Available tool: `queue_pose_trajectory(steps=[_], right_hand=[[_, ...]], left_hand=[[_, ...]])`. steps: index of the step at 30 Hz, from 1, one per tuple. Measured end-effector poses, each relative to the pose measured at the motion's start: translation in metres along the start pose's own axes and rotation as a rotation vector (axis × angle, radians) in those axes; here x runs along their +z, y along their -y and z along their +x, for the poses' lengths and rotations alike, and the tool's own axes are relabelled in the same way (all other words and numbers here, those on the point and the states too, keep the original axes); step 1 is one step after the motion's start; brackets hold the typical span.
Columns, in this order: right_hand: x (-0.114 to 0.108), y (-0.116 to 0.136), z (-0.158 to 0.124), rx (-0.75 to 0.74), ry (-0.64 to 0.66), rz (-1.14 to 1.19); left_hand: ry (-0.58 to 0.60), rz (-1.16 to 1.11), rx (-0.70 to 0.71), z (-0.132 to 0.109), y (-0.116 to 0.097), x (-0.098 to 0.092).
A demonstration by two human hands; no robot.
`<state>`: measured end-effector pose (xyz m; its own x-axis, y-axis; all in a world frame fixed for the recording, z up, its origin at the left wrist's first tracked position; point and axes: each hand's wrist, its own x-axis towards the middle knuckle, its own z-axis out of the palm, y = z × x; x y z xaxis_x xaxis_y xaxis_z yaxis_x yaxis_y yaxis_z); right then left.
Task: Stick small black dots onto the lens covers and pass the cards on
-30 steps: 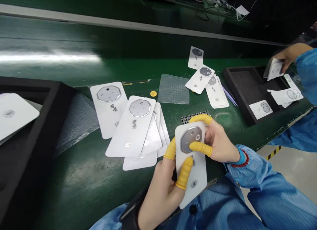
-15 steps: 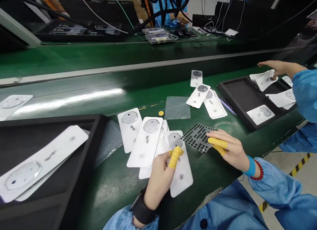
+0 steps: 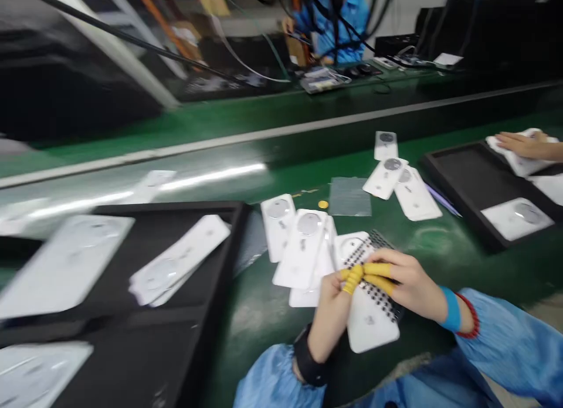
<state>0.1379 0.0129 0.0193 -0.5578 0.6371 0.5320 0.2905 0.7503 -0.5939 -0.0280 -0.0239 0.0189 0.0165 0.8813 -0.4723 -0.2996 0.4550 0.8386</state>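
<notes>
My left hand (image 3: 333,308) and my right hand (image 3: 409,282) meet fingertip to fingertip, both wearing yellow finger cots. Between my right fingers is a clear sheet of small black dots (image 3: 382,302), slanted over a white phone-back-shaped panel (image 3: 372,326) on the bench. My left thumb and finger are pinched at the sheet's edge; what lies between them is too small to make out. Just left of the hands, several similar white panels (image 3: 299,255) with round grey camera areas overlap in a loose pile.
To the left, a black tray (image 3: 211,314) carries more white panels (image 3: 180,258). Beyond the pile lie a yellow disc (image 3: 323,204), a clear film (image 3: 350,197) and other panels (image 3: 416,197). Purple tweezers (image 3: 443,200) rest beside another black tray (image 3: 466,191), where a co-worker's hand (image 3: 523,145) touches panels.
My right hand has brought the dotted sheet left, over the white panel, and my fingertips now meet. The view has swung left. The co-worker's hand has come down onto the stacked panels.
</notes>
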Motion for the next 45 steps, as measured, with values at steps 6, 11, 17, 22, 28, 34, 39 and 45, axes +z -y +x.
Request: queue_pose_trajectory(steps=[6,11,17,22,28,34,39,45], right_hand=[[0.014,-0.02,-0.033,-0.212,0.014,-0.34],[0.021,-0.026,-0.037,-0.394,-0.032,-0.512],[0.023,-0.059,-0.046,-0.271,0.106,-0.495],[-0.007,-0.063,-0.045,-0.056,0.184,-0.256],[-0.03,-0.019,-0.008,0.257,-0.148,0.036],[-0.004,0.019,0.03,0.077,-0.279,0.068],[0.004,0.018,0.025,0.112,-0.302,0.044],[0.002,0.018,0.019,0.294,-0.319,0.242]], left_hand=[[-0.212,-0.152,-0.092,0.005,0.02,0.003],[-0.255,-0.189,-0.095,0.006,0.028,0.007],[-0.242,0.009,0.02,0.018,0.023,0.009],[-0.152,0.177,0.177,0.007,0.003,-0.001],[-0.044,0.267,0.394,-0.011,0.0,-0.013],[0.043,0.486,0.486,-0.024,0.014,-0.009],[-0.006,0.661,0.535,-0.033,0.013,-0.009],[-0.008,0.83,0.698,-0.038,0.009,-0.008]])
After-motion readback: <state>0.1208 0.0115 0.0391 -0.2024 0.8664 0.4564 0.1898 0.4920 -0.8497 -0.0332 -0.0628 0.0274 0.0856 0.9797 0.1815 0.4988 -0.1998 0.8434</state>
